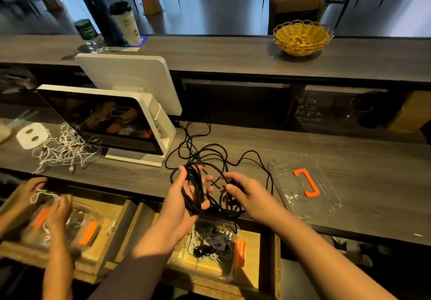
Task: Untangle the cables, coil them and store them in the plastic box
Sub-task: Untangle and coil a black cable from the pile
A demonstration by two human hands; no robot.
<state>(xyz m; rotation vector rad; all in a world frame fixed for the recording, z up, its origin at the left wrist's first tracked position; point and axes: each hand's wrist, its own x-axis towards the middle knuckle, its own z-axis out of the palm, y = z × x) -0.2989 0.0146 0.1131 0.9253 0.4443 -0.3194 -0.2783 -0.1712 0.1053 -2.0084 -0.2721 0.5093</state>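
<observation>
A long black cable (205, 152) lies in loose loops on the grey wooden counter. My left hand (184, 204) holds a bundle of its coils wrapped across the palm. My right hand (242, 192) pinches another strand of the same cable just to the right. Below the counter edge sits a clear plastic box (224, 267) with orange latches, holding coiled grey, black and white cables. The box's clear lid (305, 187) with an orange handle rests on the counter to the right.
A white point-of-sale terminal (121, 122) stands at the left with a white cable tangle (60, 150) beside it. Another person's hands (53, 208) work white cable over a second box at the lower left. A yellow basket (302, 37), cup and bottles stand on the upper ledge.
</observation>
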